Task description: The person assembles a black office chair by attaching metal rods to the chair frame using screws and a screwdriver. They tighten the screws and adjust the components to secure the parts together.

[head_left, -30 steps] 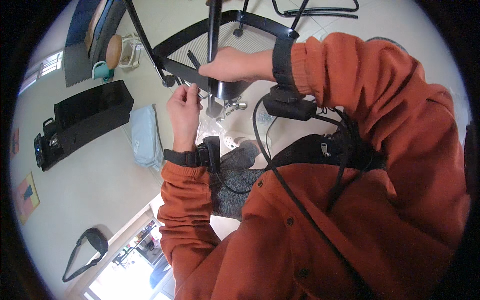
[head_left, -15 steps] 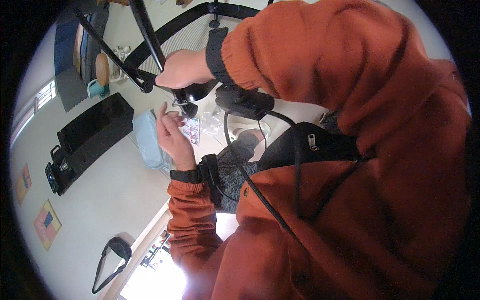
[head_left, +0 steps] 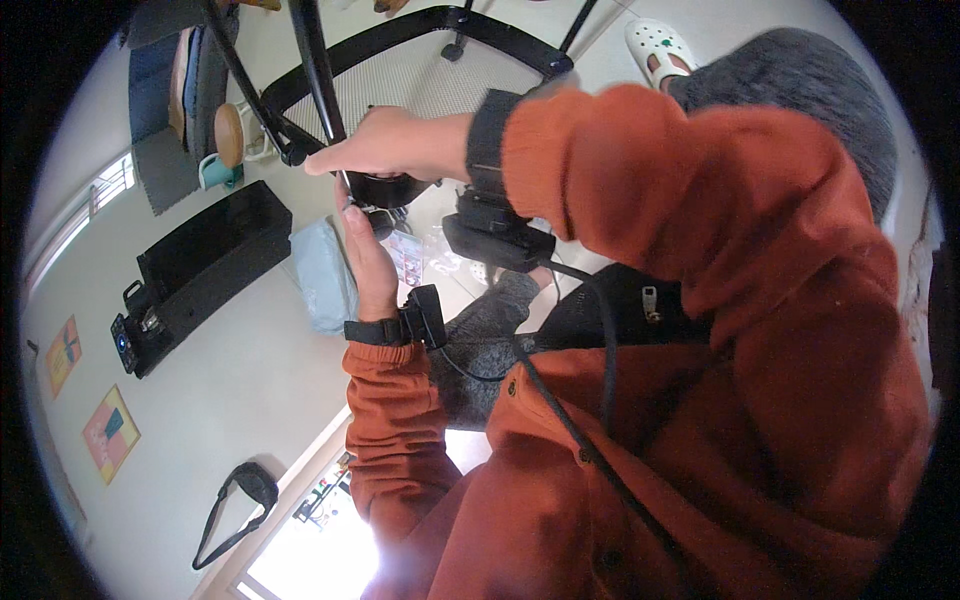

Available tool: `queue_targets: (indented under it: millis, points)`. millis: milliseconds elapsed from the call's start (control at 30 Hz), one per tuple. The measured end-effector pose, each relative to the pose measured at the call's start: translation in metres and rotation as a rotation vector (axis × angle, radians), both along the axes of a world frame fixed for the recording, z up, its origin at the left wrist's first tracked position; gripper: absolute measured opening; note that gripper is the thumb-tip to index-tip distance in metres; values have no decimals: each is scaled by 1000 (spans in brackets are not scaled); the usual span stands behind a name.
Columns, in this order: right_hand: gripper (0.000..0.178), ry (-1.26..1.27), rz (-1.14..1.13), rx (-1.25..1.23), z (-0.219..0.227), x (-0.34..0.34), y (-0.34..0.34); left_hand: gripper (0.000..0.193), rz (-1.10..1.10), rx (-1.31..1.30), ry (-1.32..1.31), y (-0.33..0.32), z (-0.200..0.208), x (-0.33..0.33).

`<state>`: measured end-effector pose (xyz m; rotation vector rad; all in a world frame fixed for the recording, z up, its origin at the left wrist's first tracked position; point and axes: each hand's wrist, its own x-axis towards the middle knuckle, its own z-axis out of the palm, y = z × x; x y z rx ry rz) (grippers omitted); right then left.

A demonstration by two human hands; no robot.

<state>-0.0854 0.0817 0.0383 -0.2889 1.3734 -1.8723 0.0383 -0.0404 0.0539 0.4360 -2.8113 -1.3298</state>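
Note:
A black chair frame [head_left: 318, 75] with a pale mesh panel [head_left: 400, 75] stands ahead of me, its tubes running up out of view. My right hand [head_left: 395, 142] is closed around the frame's lower joint, beside a round black part [head_left: 385, 190]. Just below, my left hand [head_left: 372, 260] reaches up, its thumb and fingers closing by a thin silvery metal piece at the joint. The fingertips are partly hidden, and I cannot make out what they pinch.
A black box-shaped unit [head_left: 215, 260] and a light blue plastic bag [head_left: 322, 275] are at the left. A teal cup [head_left: 215, 172] sits beyond them. Clear plastic packaging [head_left: 440, 245] lies on the floor. Black cables [head_left: 560, 430] hang across my jacket.
My left hand has risen to the joint, and its spread fingers have closed in. My right hand stays on the frame. The whole view has shifted, bringing a white clog into sight.

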Motion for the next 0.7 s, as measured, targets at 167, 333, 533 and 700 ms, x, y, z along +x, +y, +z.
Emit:
queue_targets:
  millis: [167,333,533,700]
  points:
    - [43,-199,156,-337,-21,-3,16,59,55,-32,-30,0,4,-10]
    - [41,-331,290,-601,-50,-15,17,64,42,-22,-37,4,2,-17]
    - [23,-322,307,-619,-74,-23,9,74,107,-40,-48,14,-2,-28]
    - [23,-382,269,-644,-74,-24,9,73,128,-47,-72,19,3,-38]
